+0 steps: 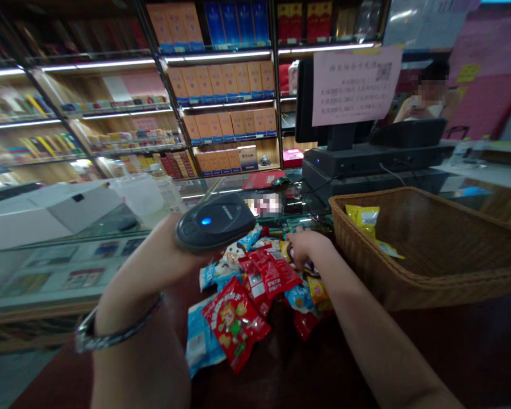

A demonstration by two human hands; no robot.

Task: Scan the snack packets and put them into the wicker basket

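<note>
My left hand (162, 258) is shut around a black handheld barcode scanner (215, 222), whose blue light is lit, and a metal bracelet (119, 328) circles that wrist. My right hand (309, 247) reaches into a heap of foil snack packets (255, 284) on the dark counter, its fingers curled down among them. I cannot tell whether those fingers grip a packet. A red packet (235, 324) lies at the front of the heap, over a blue one (202, 346).
To the right stands a wicker basket (430, 289) holding yellow packets (363, 218). Behind the heap are a glass display counter (68, 272), a till with a monitor (344, 159) and a paper notice (355, 85). A person (413, 111) sits beyond it. Boxes fill the shelves behind.
</note>
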